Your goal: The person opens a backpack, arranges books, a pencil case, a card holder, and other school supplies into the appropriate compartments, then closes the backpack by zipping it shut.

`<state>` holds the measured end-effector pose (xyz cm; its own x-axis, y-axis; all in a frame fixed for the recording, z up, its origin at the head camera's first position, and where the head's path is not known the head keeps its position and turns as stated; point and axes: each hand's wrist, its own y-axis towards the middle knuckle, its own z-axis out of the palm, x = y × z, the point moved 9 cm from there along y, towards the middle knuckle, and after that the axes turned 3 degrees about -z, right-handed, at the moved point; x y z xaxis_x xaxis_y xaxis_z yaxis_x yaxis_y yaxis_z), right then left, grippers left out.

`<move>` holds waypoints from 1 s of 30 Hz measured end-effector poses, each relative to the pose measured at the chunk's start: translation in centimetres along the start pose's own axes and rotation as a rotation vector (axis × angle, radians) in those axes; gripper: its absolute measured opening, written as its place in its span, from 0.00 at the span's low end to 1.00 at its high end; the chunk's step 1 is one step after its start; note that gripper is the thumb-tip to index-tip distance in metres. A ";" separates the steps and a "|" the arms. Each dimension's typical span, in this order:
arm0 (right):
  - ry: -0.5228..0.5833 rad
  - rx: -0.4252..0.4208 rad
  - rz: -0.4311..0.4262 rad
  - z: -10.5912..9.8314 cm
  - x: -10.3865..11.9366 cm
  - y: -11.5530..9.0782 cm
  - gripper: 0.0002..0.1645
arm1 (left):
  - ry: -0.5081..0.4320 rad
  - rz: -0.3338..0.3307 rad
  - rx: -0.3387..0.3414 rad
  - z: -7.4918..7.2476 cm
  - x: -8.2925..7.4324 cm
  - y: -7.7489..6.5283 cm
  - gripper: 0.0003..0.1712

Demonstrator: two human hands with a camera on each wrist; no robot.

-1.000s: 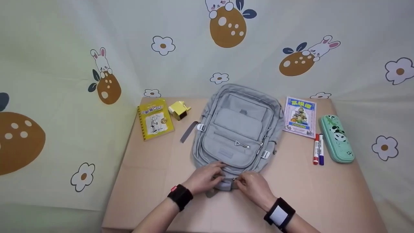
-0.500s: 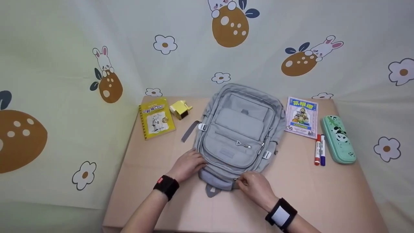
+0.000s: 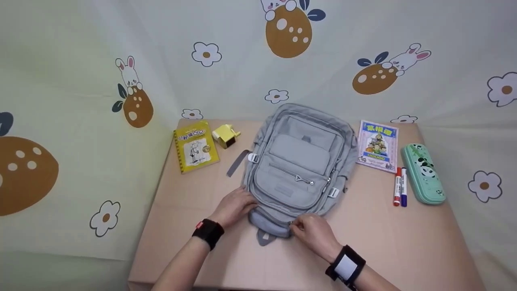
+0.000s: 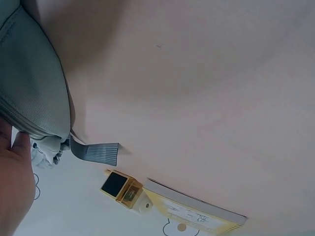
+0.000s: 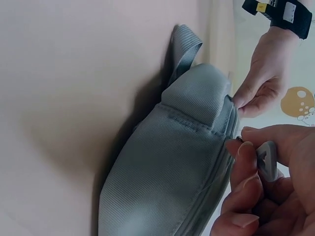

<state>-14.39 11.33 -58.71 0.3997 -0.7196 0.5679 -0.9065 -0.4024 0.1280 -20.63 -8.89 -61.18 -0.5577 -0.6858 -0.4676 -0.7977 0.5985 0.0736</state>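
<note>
A grey backpack (image 3: 299, 161) lies on the table with its bottom end toward me. My right hand (image 3: 317, 234) is at its lower right end; in the right wrist view, thumb and forefinger pinch a grey zipper pull (image 5: 267, 160) on the seam. The left hand (image 3: 233, 208) pinches the bag's lower left edge, also seen from the right wrist, where the left hand (image 5: 266, 83) grips the fabric beside the zipper seam. A pale grey bottom panel (image 3: 268, 224) and a hanging loop (image 3: 264, 237) show between the hands.
Left of the bag lie a yellow spiral book (image 3: 196, 147) and a yellow pencil sharpener (image 3: 225, 135). To its right are a pink-bordered booklet (image 3: 377, 145), a red marker (image 3: 397, 186), a blue marker (image 3: 404, 187) and a green panda pencil case (image 3: 424, 173). Patterned cloth hangs behind.
My left hand has shifted from the bag's bottom middle to its lower left edge, uncovering the bottom panel. My right hand has moved slightly left with the zipper pull.
</note>
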 end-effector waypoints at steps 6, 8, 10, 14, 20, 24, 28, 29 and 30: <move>0.040 0.025 0.003 0.5 0.6 0.7 0.04 | -0.019 -0.016 -0.002 0.0 0.2 0.2 0.09; 0.057 0.044 0.006 0.8 0.9 1.1 0.04 | -0.023 -0.031 0.004 0.0 0.4 0.2 0.09; 0.074 0.062 0.008 1.1 1.2 1.6 0.05 | -0.023 -0.043 0.008 0.1 0.4 0.2 0.09; 0.079 0.082 0.001 1.7 1.9 2.7 0.06 | -0.021 -0.048 0.007 0.1 0.4 0.2 0.10; 0.061 0.086 -0.002 2.5 2.5 4.2 0.09 | -0.018 -0.068 -0.008 0.1 0.5 0.1 0.08; 0.063 0.086 0.005 2.6 2.3 4.3 0.08 | -0.013 -0.070 -0.017 0.2 0.4 0.0 0.07; 0.081 0.085 0.052 2.4 1.0 3.5 0.06 | -0.006 -0.034 -0.030 0.4 -0.2 -0.1 0.07; 0.081 0.080 0.059 2.3 0.6 3.2 0.05 | -0.004 -0.024 -0.030 0.6 -0.4 -0.1 0.07; 0.077 0.075 0.069 2.1 0.3 2.9 0.05 | 0.000 -0.017 -0.029 0.7 -0.7 -0.1 0.07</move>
<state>-16.65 8.77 -59.91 0.3228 -0.7026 0.6342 -0.9173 -0.3973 0.0268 -20.04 -8.19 -61.49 -0.5440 -0.6957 -0.4692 -0.8135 0.5744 0.0914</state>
